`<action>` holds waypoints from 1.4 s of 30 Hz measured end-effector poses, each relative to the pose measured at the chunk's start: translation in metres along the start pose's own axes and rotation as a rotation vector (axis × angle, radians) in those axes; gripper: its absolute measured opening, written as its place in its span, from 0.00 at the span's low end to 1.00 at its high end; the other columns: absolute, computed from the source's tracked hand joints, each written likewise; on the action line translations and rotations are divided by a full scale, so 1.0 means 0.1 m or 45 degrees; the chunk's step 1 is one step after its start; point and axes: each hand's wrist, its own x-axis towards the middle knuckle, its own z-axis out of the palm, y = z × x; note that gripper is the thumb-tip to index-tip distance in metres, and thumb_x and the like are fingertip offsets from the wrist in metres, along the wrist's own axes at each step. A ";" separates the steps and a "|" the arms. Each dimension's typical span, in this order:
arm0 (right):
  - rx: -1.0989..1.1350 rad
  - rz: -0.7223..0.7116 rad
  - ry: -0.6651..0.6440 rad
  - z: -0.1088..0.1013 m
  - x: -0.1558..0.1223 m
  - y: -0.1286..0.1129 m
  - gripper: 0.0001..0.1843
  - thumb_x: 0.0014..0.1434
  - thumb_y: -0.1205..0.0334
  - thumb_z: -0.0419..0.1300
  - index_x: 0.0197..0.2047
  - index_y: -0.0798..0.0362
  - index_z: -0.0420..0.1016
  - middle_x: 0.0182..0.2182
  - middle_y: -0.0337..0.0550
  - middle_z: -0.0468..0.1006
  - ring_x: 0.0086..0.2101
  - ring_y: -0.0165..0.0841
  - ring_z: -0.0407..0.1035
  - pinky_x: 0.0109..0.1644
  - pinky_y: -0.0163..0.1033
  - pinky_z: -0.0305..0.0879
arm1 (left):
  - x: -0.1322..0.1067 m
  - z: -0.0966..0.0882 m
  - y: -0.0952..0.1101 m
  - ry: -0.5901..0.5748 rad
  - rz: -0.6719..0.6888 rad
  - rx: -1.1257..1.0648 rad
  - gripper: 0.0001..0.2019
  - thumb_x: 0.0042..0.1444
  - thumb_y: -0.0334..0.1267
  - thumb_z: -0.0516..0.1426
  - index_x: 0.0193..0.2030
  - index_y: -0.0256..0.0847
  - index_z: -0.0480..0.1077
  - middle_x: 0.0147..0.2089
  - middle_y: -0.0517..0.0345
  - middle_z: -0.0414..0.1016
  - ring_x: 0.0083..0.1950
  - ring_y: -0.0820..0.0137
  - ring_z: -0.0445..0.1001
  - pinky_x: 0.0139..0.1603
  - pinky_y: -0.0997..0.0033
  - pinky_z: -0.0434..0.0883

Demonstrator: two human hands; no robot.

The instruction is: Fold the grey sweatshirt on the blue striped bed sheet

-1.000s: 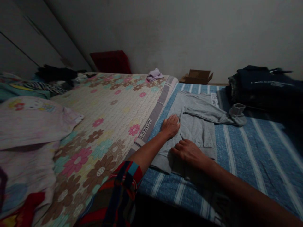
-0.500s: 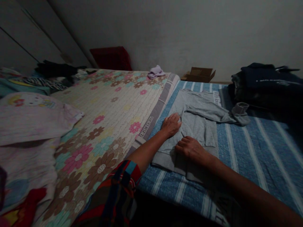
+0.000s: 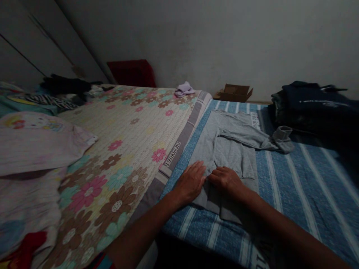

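A grey long-sleeved top (image 3: 232,153) lies partly folded on the blue striped bedspread (image 3: 280,179), with one sleeve stretching out to the right. Its lower left part is under my left hand (image 3: 192,182), which rests flat on the cloth with fingers stretched out. Close beside it, my right hand (image 3: 227,182) has its fingers curled and closed on a fold of the top near the hem. The cloth beneath both palms is hidden.
On the left is a flowered quilt (image 3: 134,134) with a pink garment (image 3: 42,145) on it. A lilac cloth (image 3: 184,89) lies at its far edge. A cardboard box (image 3: 235,92) stands by the wall. Dark folded clothes (image 3: 316,104) are piled at the right.
My left hand has slid down the top, toward me, and now lies next to my right hand. The right hand keeps its hold in about the same place.
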 end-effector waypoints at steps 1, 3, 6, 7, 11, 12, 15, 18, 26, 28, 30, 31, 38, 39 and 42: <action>0.025 0.009 -0.004 0.00 0.00 0.01 0.07 0.57 0.72 0.56 0.29 0.54 0.72 0.25 0.39 0.73 0.27 0.30 0.64 0.32 0.35 0.53 | -0.04 0.02 0.01 -0.007 -0.005 0.023 0.19 0.64 0.37 0.44 0.59 0.37 0.61 0.65 0.47 0.59 0.67 0.66 0.54 0.65 0.58 0.56; 0.092 0.033 -0.006 0.00 -0.01 0.04 0.09 0.57 0.73 0.55 0.29 0.54 0.72 0.25 0.39 0.73 0.27 0.29 0.64 0.32 0.34 0.55 | -0.06 0.05 0.01 -0.012 -0.012 0.059 0.20 0.64 0.38 0.45 0.60 0.37 0.60 0.66 0.47 0.58 0.68 0.65 0.53 0.66 0.57 0.55; 0.236 0.146 0.089 -0.03 -0.05 0.14 0.11 0.58 0.72 0.52 0.27 0.54 0.72 0.23 0.39 0.72 0.26 0.29 0.65 0.30 0.33 0.57 | -0.05 0.06 0.01 -0.011 0.004 0.084 0.20 0.64 0.39 0.44 0.61 0.37 0.60 0.66 0.49 0.58 0.68 0.65 0.53 0.66 0.57 0.55; 0.307 0.212 0.170 -0.06 -0.07 0.19 0.11 0.58 0.70 0.51 0.28 0.54 0.72 0.23 0.40 0.73 0.26 0.30 0.67 0.31 0.33 0.59 | -0.04 0.05 0.01 -0.007 0.007 0.091 0.20 0.64 0.39 0.44 0.61 0.38 0.60 0.66 0.49 0.59 0.67 0.65 0.53 0.65 0.57 0.56; 0.647 0.517 0.603 -0.21 -0.20 0.41 0.07 0.59 0.63 0.55 0.34 0.52 0.74 0.30 0.40 0.78 0.32 0.32 0.72 0.36 0.35 0.66 | -0.06 0.01 0.08 0.041 -0.025 0.130 0.19 0.64 0.38 0.45 0.59 0.36 0.62 0.65 0.47 0.60 0.67 0.62 0.55 0.64 0.55 0.58; 0.713 0.596 0.685 -0.25 -0.24 0.47 0.06 0.58 0.61 0.56 0.34 0.51 0.74 0.31 0.40 0.79 0.32 0.32 0.73 0.36 0.35 0.67 | -0.08 -0.01 0.08 0.062 -0.024 0.131 0.19 0.64 0.37 0.44 0.59 0.36 0.62 0.64 0.46 0.61 0.66 0.62 0.56 0.64 0.54 0.58; 0.833 0.804 0.810 -0.33 -0.40 0.59 0.06 0.54 0.58 0.61 0.33 0.51 0.76 0.29 0.38 0.79 0.30 0.33 0.73 0.36 0.37 0.69 | -0.12 -0.07 0.03 0.128 0.029 0.059 0.19 0.64 0.36 0.44 0.58 0.36 0.63 0.63 0.46 0.63 0.65 0.64 0.58 0.64 0.57 0.59; 0.898 0.944 0.819 -0.35 -0.54 0.64 0.08 0.50 0.56 0.63 0.32 0.51 0.76 0.27 0.39 0.78 0.29 0.34 0.74 0.36 0.40 0.69 | -0.12 -0.15 -0.15 0.232 0.049 -0.131 0.19 0.63 0.36 0.43 0.58 0.36 0.65 0.60 0.48 0.68 0.62 0.67 0.63 0.62 0.62 0.63; 1.004 1.085 0.824 -0.26 -0.65 0.53 0.10 0.47 0.54 0.64 0.31 0.50 0.77 0.26 0.39 0.79 0.28 0.35 0.74 0.35 0.40 0.69 | -0.09 -0.24 -0.45 0.395 0.033 -0.368 0.18 0.62 0.35 0.45 0.53 0.34 0.69 0.56 0.46 0.71 0.57 0.65 0.69 0.59 0.59 0.67; 1.029 1.065 0.830 -0.26 -0.65 0.52 0.09 0.48 0.55 0.64 0.31 0.50 0.77 0.26 0.39 0.79 0.28 0.35 0.74 0.34 0.39 0.70 | -0.09 -0.23 -0.47 0.433 0.028 -0.379 0.18 0.61 0.33 0.45 0.53 0.35 0.69 0.56 0.47 0.72 0.57 0.66 0.70 0.59 0.59 0.68; 1.037 1.036 0.834 -0.26 -0.64 0.51 0.08 0.48 0.56 0.64 0.31 0.50 0.77 0.26 0.39 0.79 0.28 0.34 0.74 0.34 0.38 0.70 | -0.10 -0.22 -0.46 0.466 0.030 -0.372 0.17 0.61 0.32 0.45 0.52 0.36 0.69 0.55 0.48 0.72 0.57 0.67 0.70 0.58 0.59 0.68; 1.029 1.023 0.834 -0.26 -0.63 0.51 0.08 0.49 0.56 0.64 0.31 0.50 0.77 0.26 0.39 0.79 0.27 0.34 0.74 0.34 0.38 0.70 | -0.11 -0.20 -0.45 0.473 0.041 -0.361 0.17 0.61 0.31 0.46 0.52 0.36 0.70 0.55 0.48 0.72 0.57 0.67 0.70 0.58 0.60 0.69; 0.816 0.791 0.737 -0.25 -0.49 0.43 0.07 0.53 0.58 0.60 0.33 0.50 0.76 0.28 0.39 0.80 0.29 0.34 0.75 0.33 0.36 0.71 | -0.13 -0.09 -0.24 0.431 0.182 -0.264 0.17 0.61 0.30 0.45 0.53 0.34 0.68 0.55 0.46 0.72 0.58 0.67 0.68 0.58 0.62 0.69; 0.764 0.730 0.701 -0.25 -0.46 0.40 0.06 0.54 0.59 0.59 0.33 0.50 0.76 0.29 0.40 0.80 0.30 0.34 0.75 0.34 0.36 0.70 | -0.13 -0.10 -0.24 0.427 0.169 -0.264 0.17 0.61 0.30 0.45 0.52 0.34 0.68 0.54 0.46 0.72 0.57 0.67 0.69 0.57 0.62 0.69; 0.632 0.534 0.585 -0.25 -0.36 0.31 0.08 0.57 0.62 0.56 0.34 0.51 0.76 0.30 0.42 0.80 0.31 0.33 0.75 0.35 0.35 0.68 | -0.20 -0.23 -0.28 0.382 0.030 -0.270 0.16 0.61 0.31 0.46 0.49 0.35 0.70 0.48 0.48 0.76 0.51 0.67 0.73 0.53 0.64 0.71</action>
